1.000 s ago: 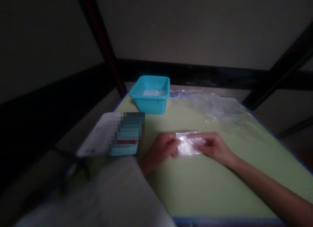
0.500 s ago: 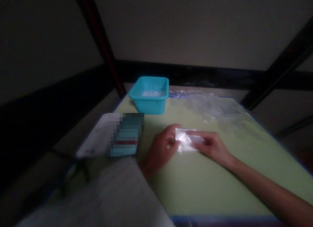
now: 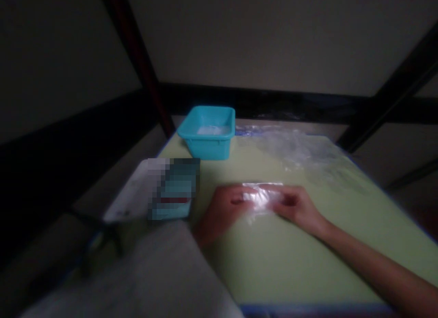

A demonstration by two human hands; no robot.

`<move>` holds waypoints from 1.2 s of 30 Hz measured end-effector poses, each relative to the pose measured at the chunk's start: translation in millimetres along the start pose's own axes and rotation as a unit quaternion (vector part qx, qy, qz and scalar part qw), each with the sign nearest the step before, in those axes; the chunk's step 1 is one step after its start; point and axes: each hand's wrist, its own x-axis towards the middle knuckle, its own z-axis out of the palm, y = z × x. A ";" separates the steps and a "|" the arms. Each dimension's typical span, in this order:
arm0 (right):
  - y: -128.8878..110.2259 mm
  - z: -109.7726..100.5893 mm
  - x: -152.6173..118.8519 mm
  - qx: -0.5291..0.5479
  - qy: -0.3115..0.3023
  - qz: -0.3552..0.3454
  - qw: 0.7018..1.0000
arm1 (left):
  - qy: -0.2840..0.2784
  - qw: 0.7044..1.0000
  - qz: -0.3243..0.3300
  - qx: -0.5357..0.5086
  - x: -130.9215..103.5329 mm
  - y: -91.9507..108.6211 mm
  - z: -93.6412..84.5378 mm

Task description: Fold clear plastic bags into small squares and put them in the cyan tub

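Observation:
A small, shiny clear plastic bag (image 3: 263, 198) is stretched between my two hands above the green tabletop (image 3: 273, 263). My left hand (image 3: 229, 206) is closed on its left end, thumb at the front and fingers behind. At the right end, my right hand (image 3: 296, 203) pinches the plastic in the same way. Light glares off the bag, and I cannot make out whether anything is inside.
A turquoise plastic basket (image 3: 208, 147) with something whitish inside stands at the table's back left. Crumpled clear plastic (image 3: 297, 147) spreads over the back right. On the left lies a blurred-out teal, box-like thing (image 3: 176, 190) beside a white sheet (image 3: 132, 190).
My left hand has closed its fingers further onto the bag's left end, and the bag's shape has shifted slightly. My right hand has barely moved.

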 end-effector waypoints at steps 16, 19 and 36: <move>6.2 0.3 5.0 0.017 -0.022 0.001 1.000 | -0.007 0.998 -0.058 -0.027 1.9 -4.0 -3.6; 7.9 -0.4 5.6 0.013 -0.019 0.004 1.000 | -0.004 0.999 -0.045 -0.014 2.6 -5.3 -3.7; 6.6 -0.7 8.0 0.045 -0.020 0.036 0.998 | -0.001 1.000 -0.016 -0.004 2.7 -3.0 -4.2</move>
